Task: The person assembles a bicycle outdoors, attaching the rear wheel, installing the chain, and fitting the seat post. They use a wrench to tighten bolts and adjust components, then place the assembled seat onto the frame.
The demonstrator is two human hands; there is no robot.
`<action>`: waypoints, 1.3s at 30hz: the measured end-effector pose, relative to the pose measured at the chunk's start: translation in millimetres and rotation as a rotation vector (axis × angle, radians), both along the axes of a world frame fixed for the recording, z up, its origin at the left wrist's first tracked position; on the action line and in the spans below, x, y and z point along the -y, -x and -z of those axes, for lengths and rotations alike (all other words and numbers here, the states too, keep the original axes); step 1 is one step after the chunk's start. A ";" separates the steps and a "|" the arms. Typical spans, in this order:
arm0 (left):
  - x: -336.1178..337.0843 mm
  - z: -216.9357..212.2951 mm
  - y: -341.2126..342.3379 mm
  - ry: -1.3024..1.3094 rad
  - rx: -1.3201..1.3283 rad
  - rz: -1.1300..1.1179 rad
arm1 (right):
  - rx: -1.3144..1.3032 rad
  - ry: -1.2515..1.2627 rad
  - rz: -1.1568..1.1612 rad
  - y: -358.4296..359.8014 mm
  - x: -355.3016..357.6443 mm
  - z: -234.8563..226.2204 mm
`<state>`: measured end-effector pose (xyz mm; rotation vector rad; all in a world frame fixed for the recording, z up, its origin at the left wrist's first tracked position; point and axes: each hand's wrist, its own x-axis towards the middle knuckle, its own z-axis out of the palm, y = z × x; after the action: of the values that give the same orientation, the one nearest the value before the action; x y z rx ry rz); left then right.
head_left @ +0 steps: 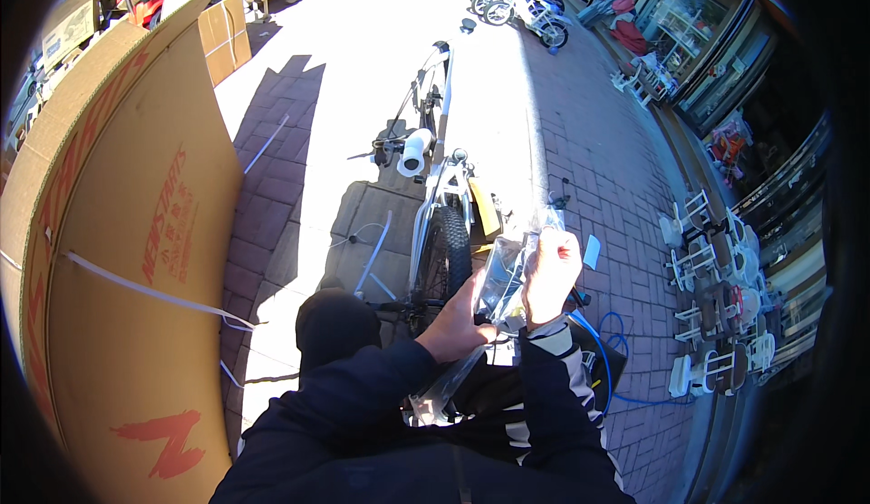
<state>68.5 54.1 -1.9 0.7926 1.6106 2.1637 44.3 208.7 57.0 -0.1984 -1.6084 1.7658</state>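
Between my two hands is a see-through plastic bag [501,279] with dark small parts inside; their kind cannot be made out. My left hand [455,324] grips the bag's lower left side, thumb and fingers closed on it. Higher up and to the right, my right hand [553,273] is closed in a pinch on the bag's upper edge. Just beyond my left hand stands a partly assembled bicycle, its knobby black tyre [446,248] pointing away from me. A white wrapped roll [414,152] sits by its frame. Another piece of see-through plastic [446,386] hangs below my hands.
A tall cardboard box [136,259] with a loose white strap [154,285] stands on my left. A yellow box [486,207] lies right of the bicycle. A blue hose [605,359] curls over the paving at my right. Several white-and-brown seats [725,295] line the shopfront. Motorbikes [521,5] stand farther off.
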 end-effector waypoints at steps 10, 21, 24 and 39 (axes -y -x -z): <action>8.9 2.9 0.0 -0.182 0.492 0.178 | 0.275 -0.252 -0.129 -16.0 17.6 8.1; 5.9 7.1 -0.5 -0.185 0.522 0.076 | 0.023 -0.614 0.026 -24.1 26.8 14.0; 5.3 4.8 -2.5 -0.233 0.537 0.092 | 0.026 -0.444 0.039 -27.5 27.7 21.3; 21.8 1.7 8.1 -0.386 0.675 0.139 | 0.149 -0.561 -0.250 -49.3 9.0 24.9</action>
<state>60.4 32.3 -3.6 0.1988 0.7984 2.3134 93.5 199.7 32.2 0.1467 -2.2460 1.4226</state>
